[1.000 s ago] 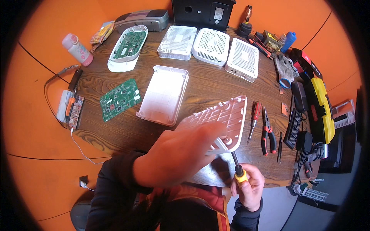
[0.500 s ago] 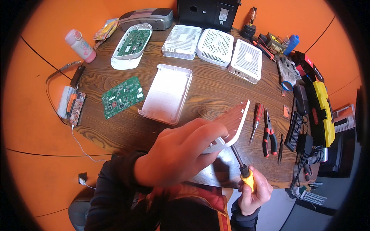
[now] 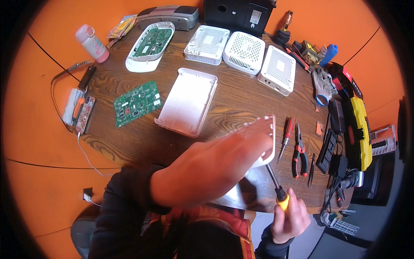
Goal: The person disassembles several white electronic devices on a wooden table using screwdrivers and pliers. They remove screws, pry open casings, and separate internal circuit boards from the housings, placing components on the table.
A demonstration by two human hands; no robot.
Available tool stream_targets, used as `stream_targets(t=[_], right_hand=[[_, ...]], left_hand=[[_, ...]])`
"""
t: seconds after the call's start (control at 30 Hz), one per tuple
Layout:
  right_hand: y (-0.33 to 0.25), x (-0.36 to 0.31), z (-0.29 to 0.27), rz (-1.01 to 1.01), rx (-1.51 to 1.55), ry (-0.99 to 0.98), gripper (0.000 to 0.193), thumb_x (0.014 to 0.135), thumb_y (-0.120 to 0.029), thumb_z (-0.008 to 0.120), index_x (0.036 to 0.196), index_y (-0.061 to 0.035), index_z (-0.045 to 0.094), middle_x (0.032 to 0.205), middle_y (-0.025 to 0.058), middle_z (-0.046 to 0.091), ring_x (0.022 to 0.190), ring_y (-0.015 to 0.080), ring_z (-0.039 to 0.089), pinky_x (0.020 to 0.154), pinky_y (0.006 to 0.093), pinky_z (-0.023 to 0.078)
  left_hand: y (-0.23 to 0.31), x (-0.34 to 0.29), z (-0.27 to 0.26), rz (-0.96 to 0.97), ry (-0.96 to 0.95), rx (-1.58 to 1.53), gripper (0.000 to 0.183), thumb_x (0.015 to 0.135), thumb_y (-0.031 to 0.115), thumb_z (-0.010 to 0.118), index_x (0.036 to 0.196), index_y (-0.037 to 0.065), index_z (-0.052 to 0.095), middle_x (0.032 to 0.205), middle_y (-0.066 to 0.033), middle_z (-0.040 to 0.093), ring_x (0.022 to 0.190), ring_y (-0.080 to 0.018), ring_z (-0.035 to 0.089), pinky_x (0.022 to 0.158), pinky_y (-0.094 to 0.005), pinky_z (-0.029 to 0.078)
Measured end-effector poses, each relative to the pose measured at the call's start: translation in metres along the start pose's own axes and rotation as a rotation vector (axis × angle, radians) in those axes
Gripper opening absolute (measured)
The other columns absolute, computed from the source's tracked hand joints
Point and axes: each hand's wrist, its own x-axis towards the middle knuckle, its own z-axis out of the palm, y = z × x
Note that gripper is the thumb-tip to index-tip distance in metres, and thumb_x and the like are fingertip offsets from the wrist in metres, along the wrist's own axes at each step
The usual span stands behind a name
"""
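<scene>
My left hand is closed around a white plastic housing cover, which it keeps tilted up above the table's near side. Much of the cover is behind my fingers. From below right, my right hand grips a screwdriver by its yellow handle. The screwdriver's shaft points up to the cover's lower edge; its tip is hidden there. Beyond my left hand lies an open white housing shell, with a bare green circuit board to its left.
Several white vented device cases stand along the back, beside an open case with a board. Right of the cover lie a red screwdriver, pliers and tweezers. A yellow toolbox is at the far right.
The cover has turned more upright in my left hand, whose fingers have shifted right over it. My right hand and the screwdriver have moved slightly right and down.
</scene>
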Motion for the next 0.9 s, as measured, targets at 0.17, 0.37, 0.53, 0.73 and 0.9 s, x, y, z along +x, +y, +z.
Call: stream_targets(t=[0.17,0.37,0.53,0.73,0.9], right_hand=[[0.008,-0.004,0.001,0.481,0.699,-0.090,0.037,0.071,-0.020,0.071,0.098,0.0051,0.066,0.067,0.0116,0.062,0.058,0.0149,0.058,0.056,0.0242,0.043],[0.009,-0.003,-0.001,0.187,0.333,-0.065,0.039,0.073,-0.021,0.071,0.102,0.0044,0.064,0.068,0.0128,0.062,0.058,0.0178,0.058,0.053,0.0259,0.044],[0.014,0.007,-0.016,-0.385,-0.363,0.015,0.041,0.075,-0.011,0.069,0.111,0.0038,0.058,0.072,0.0149,0.060,0.058,0.0240,0.057,0.053,0.0302,0.044],[0.011,0.015,-0.023,0.063,0.210,-0.141,0.055,0.075,-0.027,0.072,0.114,0.0069,0.053,0.071,0.0145,0.057,0.059,0.0206,0.058,0.052,0.0254,0.045],[0.012,0.032,-0.027,0.825,1.390,-0.952,0.052,0.089,-0.035,0.054,0.116,0.0095,0.046,0.065,0.0178,0.060,0.043,0.0147,0.054,0.035,0.0189,0.032]], left_hand=[[0.001,-0.001,-0.004,0.062,-0.057,-0.008,0.051,0.061,-0.001,0.070,0.109,0.001,0.053,0.096,-0.0155,0.062,0.082,-0.0305,0.064,0.066,-0.0336,0.052],[-0.003,0.000,0.000,0.107,-0.027,0.004,0.052,0.064,-0.001,0.071,0.112,0.000,0.051,0.100,-0.0165,0.062,0.082,-0.0271,0.066,0.065,-0.0315,0.053],[-0.005,0.002,0.008,0.096,0.095,0.012,0.052,0.066,0.001,0.072,0.114,-0.001,0.051,0.102,-0.0158,0.062,0.080,-0.0234,0.067,0.065,-0.0280,0.054],[-0.002,-0.002,0.004,0.135,0.109,0.055,0.054,0.063,0.000,0.073,0.113,0.000,0.051,0.101,-0.0138,0.063,0.082,-0.0244,0.067,0.066,-0.0288,0.054],[-0.003,0.000,0.010,0.123,0.037,-0.079,0.054,0.063,0.000,0.072,0.112,0.001,0.050,0.103,-0.0128,0.063,0.085,-0.0266,0.066,0.066,-0.0307,0.053]])
